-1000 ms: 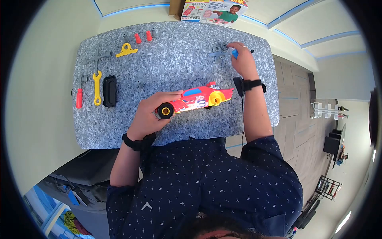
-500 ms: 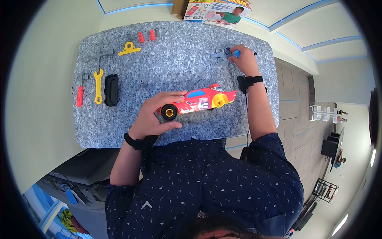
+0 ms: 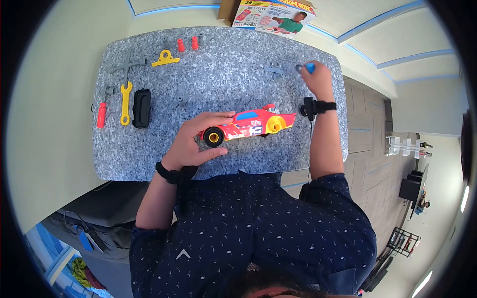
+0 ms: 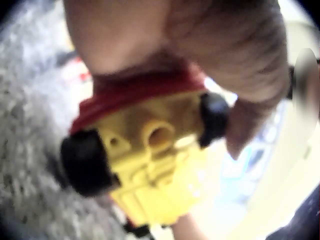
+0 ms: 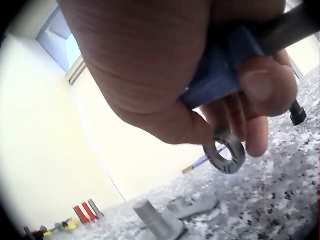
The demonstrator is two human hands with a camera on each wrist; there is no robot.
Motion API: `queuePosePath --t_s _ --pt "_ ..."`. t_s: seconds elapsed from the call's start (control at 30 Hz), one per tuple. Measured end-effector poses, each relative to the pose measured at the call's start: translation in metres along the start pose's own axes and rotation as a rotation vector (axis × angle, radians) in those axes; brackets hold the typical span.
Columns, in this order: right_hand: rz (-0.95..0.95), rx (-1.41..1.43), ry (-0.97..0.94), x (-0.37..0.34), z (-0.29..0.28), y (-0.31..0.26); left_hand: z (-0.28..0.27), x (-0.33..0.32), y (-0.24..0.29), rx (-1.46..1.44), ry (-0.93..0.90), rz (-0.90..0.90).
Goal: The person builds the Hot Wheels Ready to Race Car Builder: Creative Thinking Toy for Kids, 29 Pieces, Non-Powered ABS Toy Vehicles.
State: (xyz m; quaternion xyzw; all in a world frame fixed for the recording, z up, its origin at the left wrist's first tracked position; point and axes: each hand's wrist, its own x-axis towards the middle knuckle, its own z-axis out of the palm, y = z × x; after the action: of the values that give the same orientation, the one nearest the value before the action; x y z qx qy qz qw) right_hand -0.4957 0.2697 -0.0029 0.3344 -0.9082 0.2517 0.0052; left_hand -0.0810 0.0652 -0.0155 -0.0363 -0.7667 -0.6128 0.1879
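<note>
My left hand (image 3: 191,144) holds the front end of a red toy race car (image 3: 253,124), fingers over the body and thumb beside a black front wheel (image 3: 213,137). The left wrist view looks at the car's yellow underside (image 4: 155,175). At the far right of the table, my right hand (image 3: 319,82) pinches a small grey ring (image 5: 226,154) between thumb and fingertips. The same hand also grips a blue tool with a dark shaft (image 5: 215,75). Just below it lie a grey bolt (image 5: 152,220) and a flat grey bar (image 3: 275,70).
On the left of the speckled table (image 3: 164,154) are a yellow wrench (image 3: 126,104), a red-handled tool (image 3: 102,115), a black tray-like part (image 3: 142,108) and a grey cross-shaped tool (image 3: 130,65). A yellow bracket (image 3: 165,58) and red pieces (image 3: 181,45) lie farther back. A toy box (image 3: 273,17) stands behind.
My right hand has picked up the grey ring from beside the bar and moved right with it, the blue tool still in its grip. My left thumb has spread slightly from the car.
</note>
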Motion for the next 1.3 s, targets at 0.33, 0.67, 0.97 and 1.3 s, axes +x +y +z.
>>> queuePosePath --t_s 0.33,0.67,0.97,1.3 --pt "-0.178 0.727 -0.334 -0.132 -0.055 -0.182 0.003 -0.002 -0.001 -0.025 0.024 -0.003" --pt "-0.663 0.507 -0.545 -0.152 -0.004 -0.232 0.004 -0.014 -0.010 -0.143 0.061 -0.093" --pt "-0.585 0.459 -0.477 -0.163 -0.004 -0.223 0.004 -0.012 -0.017 -0.103 0.061 -0.046" --pt "-0.574 0.493 -0.543 -0.164 -0.007 -0.221 0.002 -0.011 -0.009 -0.134 0.043 -0.081"
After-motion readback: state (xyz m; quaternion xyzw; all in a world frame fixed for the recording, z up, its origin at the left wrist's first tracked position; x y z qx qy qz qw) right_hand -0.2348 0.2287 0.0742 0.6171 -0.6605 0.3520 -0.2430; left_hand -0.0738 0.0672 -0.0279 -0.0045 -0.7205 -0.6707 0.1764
